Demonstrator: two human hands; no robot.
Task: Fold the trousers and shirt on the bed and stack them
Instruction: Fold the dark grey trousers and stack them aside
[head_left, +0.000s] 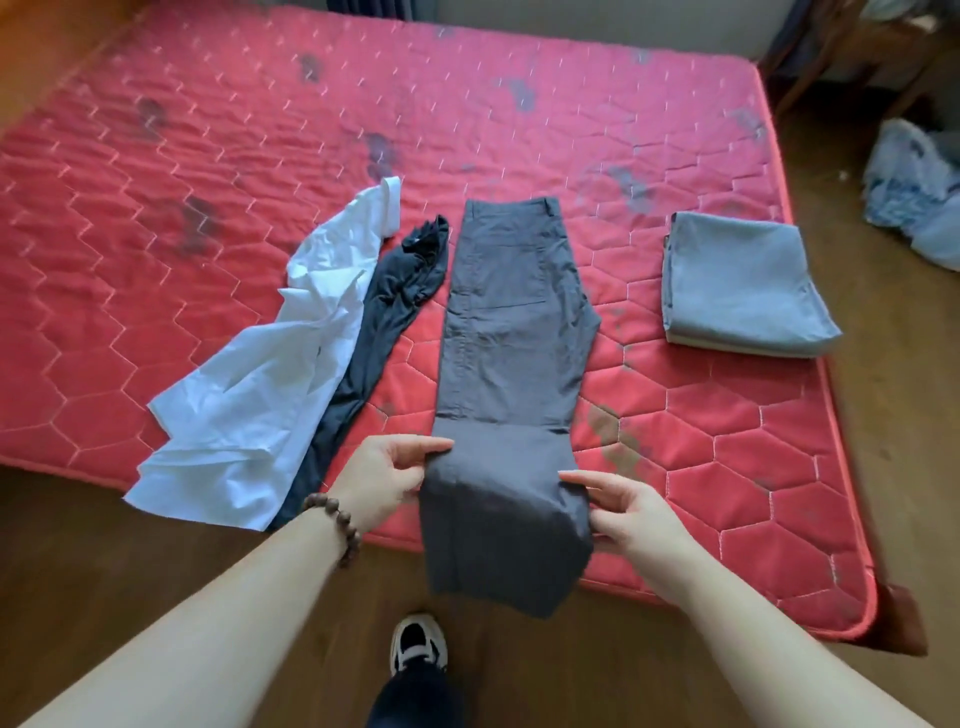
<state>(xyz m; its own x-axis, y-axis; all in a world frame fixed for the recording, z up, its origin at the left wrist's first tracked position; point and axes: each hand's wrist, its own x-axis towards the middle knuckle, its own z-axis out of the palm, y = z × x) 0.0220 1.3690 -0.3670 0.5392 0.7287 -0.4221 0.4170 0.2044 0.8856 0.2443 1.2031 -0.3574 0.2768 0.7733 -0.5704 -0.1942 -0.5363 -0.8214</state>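
Red quilted mattress (208, 218) carries grey trousers (514, 322); left of these, a dark garment (384, 322), then a crumpled white shirt (249, 405); right, a folded light-blue cloth (743, 280).

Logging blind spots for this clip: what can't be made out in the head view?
- Grey trousers: the leg ends, hidden under the fold that the left hand and right hand pinch.
- Dark garment: its type, bunched and partly under the white shirt.
- Folded light-blue pile: how many pieces.
- Bundle on the floor: blurred, cut by the right edge.
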